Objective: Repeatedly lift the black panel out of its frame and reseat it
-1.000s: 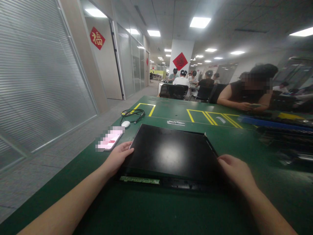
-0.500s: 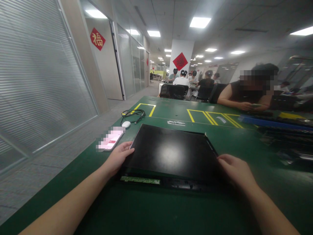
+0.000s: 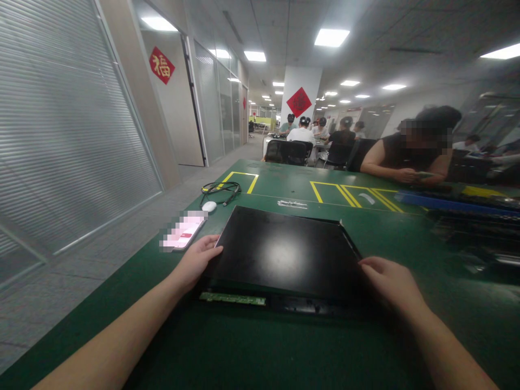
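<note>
A black display panel lies in front of me, its dark face up and reflecting a round patch of light. Along its near edge runs a strip with a green circuit board. My left hand grips the panel's left edge, thumb on top and fingers at the side. On the opposite edge, my right hand pinches the panel between thumb and fingers, with some fingers hidden beneath. A thin dark piece sticks out at the panel's far right corner.
The green table carries a phone, a white mouse-like object and a coiled black cable at left. Yellow tape marks the far part. Stacked dark parts stand at right; a person sits beyond.
Almost nothing differs. My right hand has shifted very slightly left along with the view, still on the panel's edge.
</note>
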Demonstrator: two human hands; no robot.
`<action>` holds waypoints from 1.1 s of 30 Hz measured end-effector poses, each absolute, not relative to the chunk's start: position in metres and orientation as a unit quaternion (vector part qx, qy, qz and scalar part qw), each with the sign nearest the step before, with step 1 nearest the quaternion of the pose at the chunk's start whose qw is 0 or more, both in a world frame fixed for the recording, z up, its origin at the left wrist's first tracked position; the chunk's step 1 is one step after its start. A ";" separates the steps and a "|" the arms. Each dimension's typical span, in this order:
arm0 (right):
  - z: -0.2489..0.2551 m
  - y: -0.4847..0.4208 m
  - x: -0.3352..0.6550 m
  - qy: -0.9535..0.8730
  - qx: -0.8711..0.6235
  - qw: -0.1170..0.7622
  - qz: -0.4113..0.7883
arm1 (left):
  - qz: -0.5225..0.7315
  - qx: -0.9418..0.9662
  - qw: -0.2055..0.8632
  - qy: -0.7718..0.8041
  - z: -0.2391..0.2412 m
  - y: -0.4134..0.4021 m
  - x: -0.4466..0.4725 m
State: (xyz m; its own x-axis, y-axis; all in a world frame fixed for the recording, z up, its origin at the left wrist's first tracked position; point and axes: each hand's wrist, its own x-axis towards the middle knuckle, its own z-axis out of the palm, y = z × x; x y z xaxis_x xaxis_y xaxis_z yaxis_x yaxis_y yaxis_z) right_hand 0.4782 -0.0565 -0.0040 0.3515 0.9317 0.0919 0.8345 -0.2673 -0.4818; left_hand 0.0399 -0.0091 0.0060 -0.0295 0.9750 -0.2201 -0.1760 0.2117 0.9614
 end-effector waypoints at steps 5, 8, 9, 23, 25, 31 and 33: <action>-0.002 -0.057 0.478 -0.551 -0.794 0.232 0.111 | 0.496 0.387 0.579 0.518 0.005 -0.009 0.040; -0.002 -0.056 0.479 -0.544 -0.800 0.226 0.116 | 0.494 0.386 0.579 0.522 0.005 -0.009 0.040; -0.002 -0.056 0.480 -0.541 -0.802 0.223 0.118 | 0.494 0.385 0.580 0.522 0.005 -0.009 0.040; 0.000 -0.056 0.480 -0.495 -0.814 0.251 0.173 | 0.491 0.386 0.576 0.528 0.007 -0.008 0.041; 0.001 -0.057 0.479 -0.495 -0.813 0.254 0.169 | 0.490 0.386 0.576 0.528 0.007 -0.008 0.041; 0.000 -0.056 0.478 -0.498 -0.815 0.247 0.165 | 0.489 0.380 0.572 0.538 0.007 -0.008 0.042; 0.000 -0.056 0.478 -0.497 -0.815 0.247 0.169 | 0.486 0.384 0.568 0.542 0.007 -0.008 0.043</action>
